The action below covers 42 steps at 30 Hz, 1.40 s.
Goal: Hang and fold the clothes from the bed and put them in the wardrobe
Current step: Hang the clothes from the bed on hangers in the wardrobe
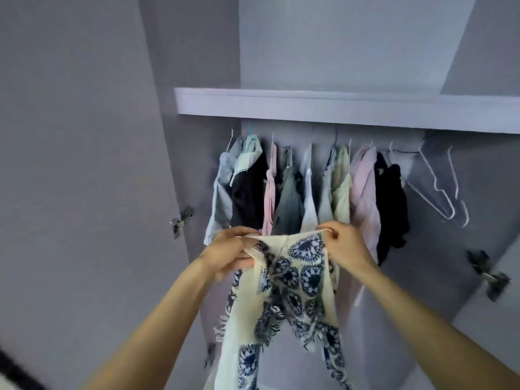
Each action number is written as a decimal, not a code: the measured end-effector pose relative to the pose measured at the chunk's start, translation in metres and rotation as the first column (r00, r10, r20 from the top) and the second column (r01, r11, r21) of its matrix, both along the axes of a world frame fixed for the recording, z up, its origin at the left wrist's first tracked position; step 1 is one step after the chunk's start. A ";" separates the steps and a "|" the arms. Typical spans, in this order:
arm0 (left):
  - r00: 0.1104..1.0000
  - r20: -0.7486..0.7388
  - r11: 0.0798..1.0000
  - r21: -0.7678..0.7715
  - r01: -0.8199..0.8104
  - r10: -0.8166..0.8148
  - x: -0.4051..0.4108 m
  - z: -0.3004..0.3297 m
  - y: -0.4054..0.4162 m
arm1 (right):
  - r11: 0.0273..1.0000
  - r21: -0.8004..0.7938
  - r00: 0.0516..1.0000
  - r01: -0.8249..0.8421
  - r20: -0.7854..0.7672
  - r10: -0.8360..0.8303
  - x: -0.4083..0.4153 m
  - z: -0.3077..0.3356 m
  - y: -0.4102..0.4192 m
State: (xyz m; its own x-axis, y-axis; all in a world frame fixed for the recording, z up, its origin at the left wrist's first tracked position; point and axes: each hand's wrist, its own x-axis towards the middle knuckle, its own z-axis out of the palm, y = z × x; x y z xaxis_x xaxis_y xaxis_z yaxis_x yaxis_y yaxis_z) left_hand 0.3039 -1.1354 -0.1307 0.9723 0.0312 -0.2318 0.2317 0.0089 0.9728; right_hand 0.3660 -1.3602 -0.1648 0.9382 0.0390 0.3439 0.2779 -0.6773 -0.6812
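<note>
hung clothes (304,192) behind, spare hangers (439,190) rt

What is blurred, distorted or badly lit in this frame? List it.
Head view: dim, flat bluish light with no glare; wide-angle bending tilts the pale wardrobe shelf; the metal door hinge at right is motion-smeared; the cream cloth with dark blue floral print, held by the left hand and right hand, looks soft; the empty white wire hangers stay fairly sharp.

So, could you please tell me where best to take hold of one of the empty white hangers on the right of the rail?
Grip the nearest empty hanger by its slanted shoulder wire, just below the hook, coming from the front right: that side is free of clothes, while the black garment crowds its left.
</note>
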 end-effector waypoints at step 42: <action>0.932 0.334 0.983 0.154 0.096 -0.143 0.174 0.012 -0.170 | 0.636 -0.357 0.700 0.684 0.076 -0.710 0.156 0.018 -0.239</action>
State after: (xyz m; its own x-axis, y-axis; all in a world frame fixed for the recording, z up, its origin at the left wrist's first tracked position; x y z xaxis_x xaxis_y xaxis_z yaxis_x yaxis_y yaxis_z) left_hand 0.4780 -1.3049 -0.1188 0.9900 -0.0829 0.1138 -0.1242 -0.1328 0.9833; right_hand 0.5217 -1.5987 -0.1470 0.7541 -0.5374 0.3776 -0.4084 -0.8339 -0.3712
